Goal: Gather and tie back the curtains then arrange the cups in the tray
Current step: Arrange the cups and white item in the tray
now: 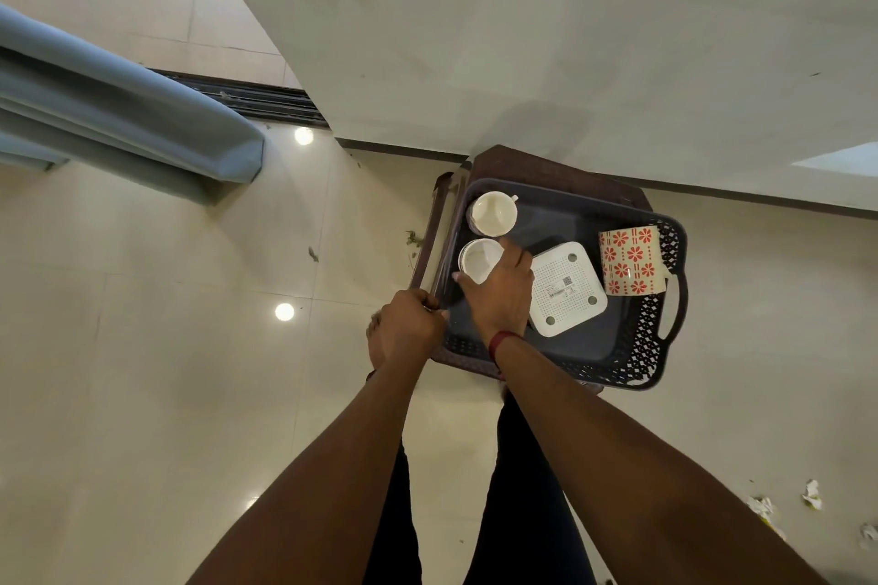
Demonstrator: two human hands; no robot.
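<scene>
On top of a brown stool [532, 166] sits a dark latticed tray [651, 347], and the cups are inside it. A white cup [479, 259] stands upright at the tray's left side, with the right hand [501, 295] wrapped around its near side, fingers curled on the rim and wall. Just beyond it, apart from the hand, stands a second white cup [491, 213], also upright. A cup with red flowers [629, 260] lies on its side at the tray's right end, well away from both hands. Between it and the right hand lies a white square device [567, 287], underside up. The left hand [406, 328] is closed on the tray's left rim; its fingertips are hidden. Both forearms reach forward from the bottom edge, nearly parallel. A grey-blue curtain [119, 119] hangs gathered at left, cut off by the frame, so any tie is not visible.
</scene>
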